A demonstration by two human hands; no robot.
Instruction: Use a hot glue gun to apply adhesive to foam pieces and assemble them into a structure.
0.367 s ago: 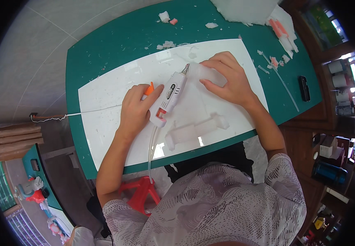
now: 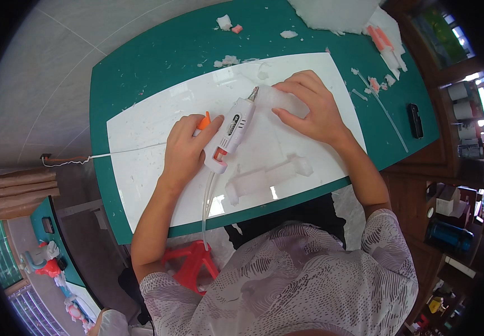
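A white hot glue gun (image 2: pixel 234 130) with an orange trigger is in my left hand (image 2: pixel 187 144), fingers wrapped round its grip. Its metal nozzle touches or nearly touches a pale, translucent white sheet-like piece (image 2: pixel 275 99), probably foam. My right hand (image 2: pixel 316 110) pinches that piece at its far right edge between curled fingers and thumb; part of it lies hidden under the hand. Closer to me, a long white piece with wider ends (image 2: pixel 270 178) lies on the glossy white board (image 2: pixel 147 145). Clear glue sticks (image 2: pixel 206 204) trail from the gun's back end past the table edge.
The green table (image 2: pixel 158 50) carries white and pink foam scraps (image 2: pixel 229 60), a large white foam block (image 2: pixel 337 14), a thin clear stick (image 2: pixel 387 120) and a black object (image 2: pixel 415 120). A white cord (image 2: pixel 127 151) runs left. Below stands a red stool (image 2: pixel 191 266).
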